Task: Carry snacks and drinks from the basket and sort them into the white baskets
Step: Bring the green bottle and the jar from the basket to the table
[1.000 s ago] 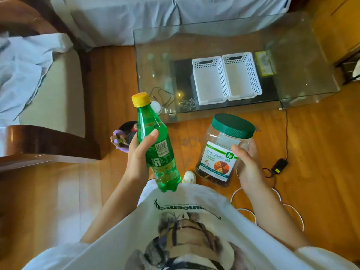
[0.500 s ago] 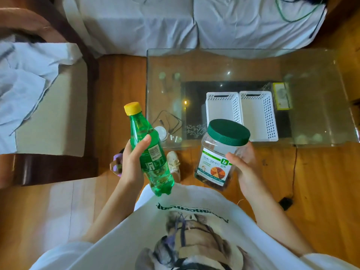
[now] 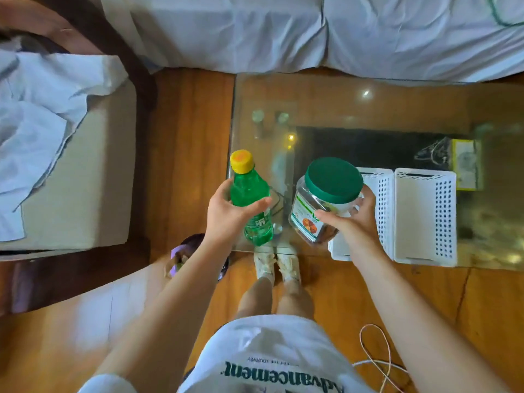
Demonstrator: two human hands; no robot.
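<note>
My left hand (image 3: 226,215) grips a green soda bottle (image 3: 251,199) with a yellow cap, held upright over the near left corner of the glass table (image 3: 368,106). My right hand (image 3: 353,221) holds a clear snack jar (image 3: 323,199) with a dark green lid, tilted, just left of the two white baskets. The left white basket (image 3: 381,211) is partly hidden behind the jar and my right hand. The right white basket (image 3: 425,217) stands beside it and looks empty. Both sit at the table's near edge.
A dark basket with a purple handle (image 3: 195,251) stands on the wooden floor behind my left forearm. A sofa with a white cover (image 3: 312,32) runs behind the table, an armchair (image 3: 71,177) is at left. White cable (image 3: 380,353) lies on the floor at right.
I have stepped up to the table, so the baskets are now much closer. Both hands moved forward with the bottle and jar, which now hang over the table's near edge.
</note>
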